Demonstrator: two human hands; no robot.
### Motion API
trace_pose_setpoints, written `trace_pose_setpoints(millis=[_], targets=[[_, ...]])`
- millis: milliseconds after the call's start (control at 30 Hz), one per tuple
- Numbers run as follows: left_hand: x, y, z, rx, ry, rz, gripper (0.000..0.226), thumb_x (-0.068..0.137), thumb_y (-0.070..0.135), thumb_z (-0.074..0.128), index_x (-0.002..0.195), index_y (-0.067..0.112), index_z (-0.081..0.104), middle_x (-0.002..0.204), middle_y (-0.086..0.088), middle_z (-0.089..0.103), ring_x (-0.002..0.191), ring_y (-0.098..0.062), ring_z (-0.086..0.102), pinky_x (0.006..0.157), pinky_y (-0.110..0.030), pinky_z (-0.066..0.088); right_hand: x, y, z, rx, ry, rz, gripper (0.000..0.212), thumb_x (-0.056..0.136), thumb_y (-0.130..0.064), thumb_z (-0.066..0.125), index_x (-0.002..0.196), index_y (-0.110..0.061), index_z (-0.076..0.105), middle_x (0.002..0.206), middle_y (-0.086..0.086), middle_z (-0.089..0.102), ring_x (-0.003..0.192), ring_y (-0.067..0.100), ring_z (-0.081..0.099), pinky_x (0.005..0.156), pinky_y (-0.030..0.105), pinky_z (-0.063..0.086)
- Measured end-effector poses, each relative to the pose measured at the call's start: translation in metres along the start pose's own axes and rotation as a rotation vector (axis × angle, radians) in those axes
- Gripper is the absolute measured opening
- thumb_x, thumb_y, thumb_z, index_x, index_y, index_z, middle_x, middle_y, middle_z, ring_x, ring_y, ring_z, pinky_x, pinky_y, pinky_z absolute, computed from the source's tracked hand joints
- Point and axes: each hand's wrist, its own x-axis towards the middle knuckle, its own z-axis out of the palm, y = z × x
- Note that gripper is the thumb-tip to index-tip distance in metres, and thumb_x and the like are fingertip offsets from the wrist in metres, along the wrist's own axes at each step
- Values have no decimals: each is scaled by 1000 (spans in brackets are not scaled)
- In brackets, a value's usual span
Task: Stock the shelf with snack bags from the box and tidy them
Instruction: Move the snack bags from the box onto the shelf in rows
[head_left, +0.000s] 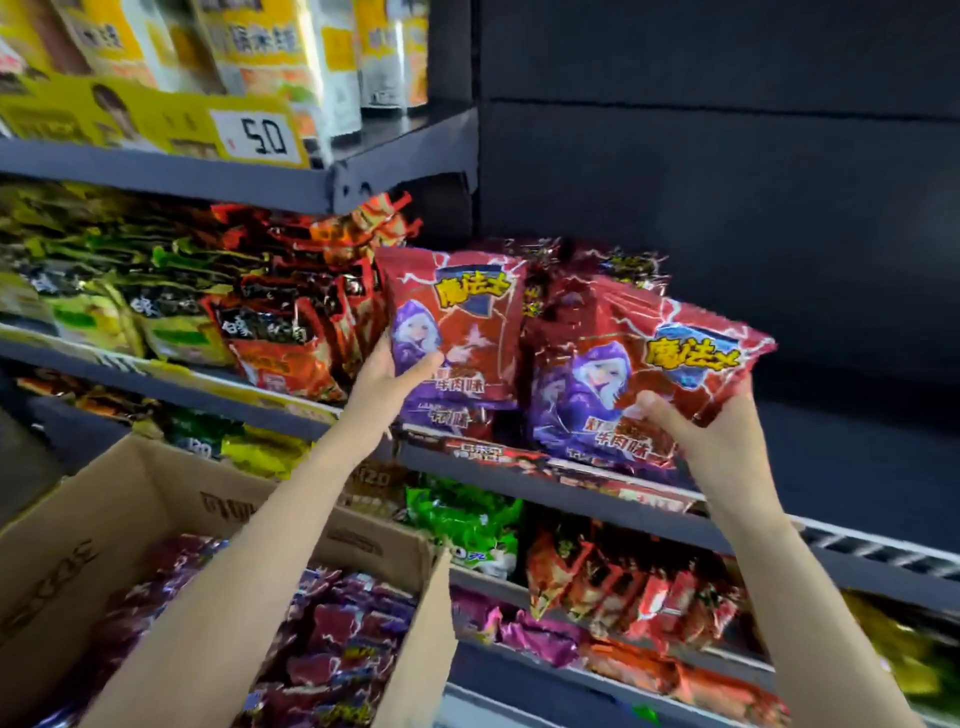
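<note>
Dark metal shelf (597, 499), store aisle. Left hand (387, 376) grips upright snack bag (457, 332); right hand (711, 436) pinches tilted snack bag (639, 374). Cardboard box (130, 499) below.

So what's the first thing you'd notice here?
Two shiny red snack bags with a purple-hooded cartoon figure, right in the middle at the shelf edge: the left hand holds the left bag, the right hand grips the right bag. At lower left sits an open cardboard box full of more bags.
</note>
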Motion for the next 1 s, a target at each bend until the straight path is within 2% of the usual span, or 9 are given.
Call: trace_pose_setpoints(millis=[100,167,233,300,367,433,600,833,1000], targets=[[16,-13,-8,126,-74,-91,50,86,27,64,131,28,42,122,16,55,118,-7,50,107,-32,36,8,4,-27,-19,68,30,56,80,-14,74,118,-26,35,87,-20,70,89,0,66,94,37,49],[20,-17,-7,332,-97,-68,43,86,30,64,126,25,48,115,16,55,116,-11,50,97,-24,37,12,8,-36,-35,81,47,58,79,-15,75,118,-27,34,99,-12,68,94,8,66,95,44,50],[22,-20,-7,734,-46,20,49,83,39,66,121,10,54,119,-3,53,115,-21,47,89,-25,33,13,11,-38,-51,80,53,60,78,-17,75,119,-29,34,106,-10,65,97,10,65,95,44,50],[21,-24,-8,883,-5,13,65,80,47,66,127,6,49,129,-13,42,123,-29,39,98,-32,30,13,12,-36,-50,80,53,59,78,-17,75,120,-29,35,108,-10,64,98,9,64,93,41,50],[20,-28,-7,759,-41,-67,72,79,47,67,135,10,41,136,-9,41,125,-24,40,98,-32,34,12,13,-33,-47,72,56,58,79,-17,74,120,-28,35,108,-10,63,98,7,63,90,37,50],[20,-26,-1,583,-60,-63,64,78,40,71,131,13,45,124,0,54,111,-16,52,87,-27,38,10,13,-30,-46,68,61,57,79,-18,73,120,-27,35,108,-10,63,97,6,63,88,35,51],[25,-21,24,409,105,36,56,73,28,79,119,13,51,116,-3,62,101,-15,58,81,-24,41,3,14,-28,-67,91,85,57,79,-18,73,120,-25,35,105,-11,63,97,7,63,91,40,51],[20,-26,14,562,32,-5,115,65,28,85,145,17,2,138,-13,46,121,-32,49,95,-41,40,-7,10,-37,14,155,137,63,79,-17,73,127,-25,31,110,-7,62,99,10,64,89,42,53],[14,-24,19,431,29,61,131,67,17,84,145,30,-21,158,1,4,142,-18,21,111,-37,25,-9,6,-46,6,199,135,68,80,-16,72,133,-23,29,115,-6,60,103,12,62,91,45,51]])
